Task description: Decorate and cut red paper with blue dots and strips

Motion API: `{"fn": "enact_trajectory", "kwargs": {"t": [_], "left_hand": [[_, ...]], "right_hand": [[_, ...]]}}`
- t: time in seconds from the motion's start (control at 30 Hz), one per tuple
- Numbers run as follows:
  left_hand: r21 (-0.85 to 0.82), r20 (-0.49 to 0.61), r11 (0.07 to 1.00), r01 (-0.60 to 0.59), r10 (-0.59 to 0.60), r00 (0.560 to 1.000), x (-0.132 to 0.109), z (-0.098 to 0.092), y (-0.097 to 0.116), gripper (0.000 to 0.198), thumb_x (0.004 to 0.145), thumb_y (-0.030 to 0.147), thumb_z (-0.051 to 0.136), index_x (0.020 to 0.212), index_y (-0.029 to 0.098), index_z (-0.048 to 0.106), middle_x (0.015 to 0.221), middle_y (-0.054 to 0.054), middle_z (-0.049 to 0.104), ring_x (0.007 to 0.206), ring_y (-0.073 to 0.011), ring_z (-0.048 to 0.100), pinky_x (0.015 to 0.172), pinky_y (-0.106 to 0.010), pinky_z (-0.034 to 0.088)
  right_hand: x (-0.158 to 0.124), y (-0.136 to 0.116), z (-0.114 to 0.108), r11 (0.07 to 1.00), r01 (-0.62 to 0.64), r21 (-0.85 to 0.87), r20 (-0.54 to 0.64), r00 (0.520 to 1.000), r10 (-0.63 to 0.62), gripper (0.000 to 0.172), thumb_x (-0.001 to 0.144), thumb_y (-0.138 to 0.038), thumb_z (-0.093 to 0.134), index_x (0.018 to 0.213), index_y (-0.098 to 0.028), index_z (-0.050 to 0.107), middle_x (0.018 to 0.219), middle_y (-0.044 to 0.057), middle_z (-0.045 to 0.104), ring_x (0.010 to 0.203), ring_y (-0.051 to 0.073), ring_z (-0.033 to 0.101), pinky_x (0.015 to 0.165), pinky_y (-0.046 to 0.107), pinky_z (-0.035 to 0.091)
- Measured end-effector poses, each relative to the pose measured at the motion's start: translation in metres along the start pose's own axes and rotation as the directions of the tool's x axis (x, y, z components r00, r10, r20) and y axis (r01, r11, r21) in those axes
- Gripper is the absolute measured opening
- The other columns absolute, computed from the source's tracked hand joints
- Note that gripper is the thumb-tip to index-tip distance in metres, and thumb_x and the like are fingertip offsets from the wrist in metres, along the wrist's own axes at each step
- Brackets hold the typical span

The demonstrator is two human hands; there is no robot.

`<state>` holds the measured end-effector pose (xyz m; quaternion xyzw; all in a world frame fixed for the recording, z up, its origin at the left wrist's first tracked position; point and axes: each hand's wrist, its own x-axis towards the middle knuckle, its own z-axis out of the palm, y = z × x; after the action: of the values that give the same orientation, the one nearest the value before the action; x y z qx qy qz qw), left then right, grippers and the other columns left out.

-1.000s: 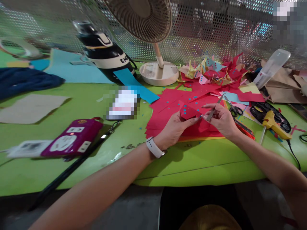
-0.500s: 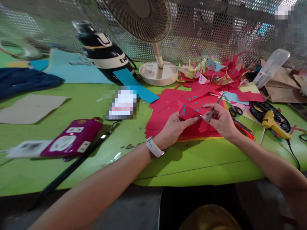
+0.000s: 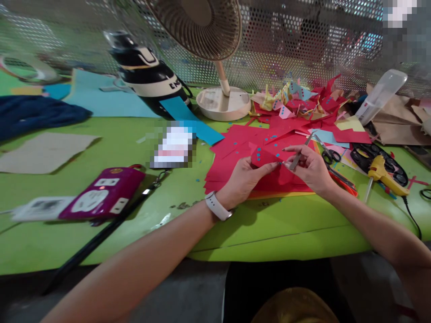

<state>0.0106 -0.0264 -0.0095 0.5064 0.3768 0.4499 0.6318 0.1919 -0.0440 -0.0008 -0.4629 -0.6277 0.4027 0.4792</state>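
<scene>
My left hand [image 3: 243, 177], with a white watch band [image 3: 218, 206] on its wrist, pinches a folded red paper piece [image 3: 264, 156] that carries small blue squares. My right hand [image 3: 311, 170] is closed on metal tweezers [image 3: 298, 154], which slant up and away from the palm. Its thumb and index fingertips meet close to the left thumb tip, at the paper's edge. Whether a tiny blue bit sits between those fingertips is too small to tell. Beneath both hands lies a stack of red paper sheets [image 3: 224, 163] with loose blue bits scattered over it.
Scissors [image 3: 328, 152], an orange cutter [image 3: 343, 183] and a yellow glue gun [image 3: 387, 175] lie to the right. Behind are a paper-scrap pile [image 3: 299, 101], a fan [image 3: 224, 105] and a black-and-white bottle [image 3: 151, 80]. A phone [image 3: 173, 146] and a purple case [image 3: 103, 193] are left.
Hardly anything differs. The view has shifted very slightly, and both hands keep the same hold on the red paper and the tweezers.
</scene>
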Motion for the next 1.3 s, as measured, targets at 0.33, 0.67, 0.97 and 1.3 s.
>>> {"fn": "enact_trajectory", "kwargs": {"t": [0.33,0.67,0.97,1.3], "left_hand": [[-0.088,0.008,0.995,0.045,-0.045,0.999,0.003,-0.002,-0.003,0.027,0.062,0.041,0.087,0.076,0.021,0.077,0.086,-0.004,0.078,0.085,-0.0207,0.072,0.081,-0.033,0.056],[-0.016,-0.104,0.994,-0.111,0.109,0.989,0.001,0.000,0.006,0.022,0.063,0.038,0.086,0.067,0.020,0.074,0.071,-0.001,0.075,0.069,-0.0183,0.068,0.073,-0.033,0.057],[-0.159,-0.007,0.987,0.005,-0.006,1.000,0.006,-0.004,0.001,0.043,0.057,0.055,0.087,0.068,0.018,0.068,0.073,-0.002,0.072,0.072,-0.0184,0.069,0.071,-0.030,0.057],[-0.130,0.088,0.981,0.141,-0.130,0.988,0.006,-0.006,0.003,0.034,0.059,0.039,0.088,0.078,0.016,0.071,0.076,-0.005,0.076,0.069,-0.0167,0.071,0.067,-0.028,0.058]], "right_hand": [[0.001,0.003,-0.001,1.000,-0.013,-0.015,0.028,1.000,0.014,0.039,0.077,-0.031,0.069,0.113,-0.021,0.060,0.083,0.001,0.068,0.078,0.015,0.066,0.078,0.032,0.056],[-0.003,-0.006,0.000,0.999,0.050,0.001,0.069,0.996,-0.050,0.040,0.080,-0.033,0.069,0.116,-0.021,0.057,0.091,0.004,0.070,0.088,0.017,0.068,0.087,0.036,0.055],[0.005,-0.002,-0.010,0.999,0.034,0.015,-0.028,0.999,-0.034,0.045,0.077,-0.041,0.072,0.115,-0.025,0.057,0.087,0.002,0.068,0.082,0.017,0.066,0.081,0.035,0.056],[0.014,-0.018,-0.043,0.916,0.130,-0.380,0.105,0.990,-0.097,0.036,0.073,-0.019,0.059,0.108,-0.020,0.065,0.099,0.006,0.071,0.090,0.020,0.065,0.084,0.036,0.050]]}}
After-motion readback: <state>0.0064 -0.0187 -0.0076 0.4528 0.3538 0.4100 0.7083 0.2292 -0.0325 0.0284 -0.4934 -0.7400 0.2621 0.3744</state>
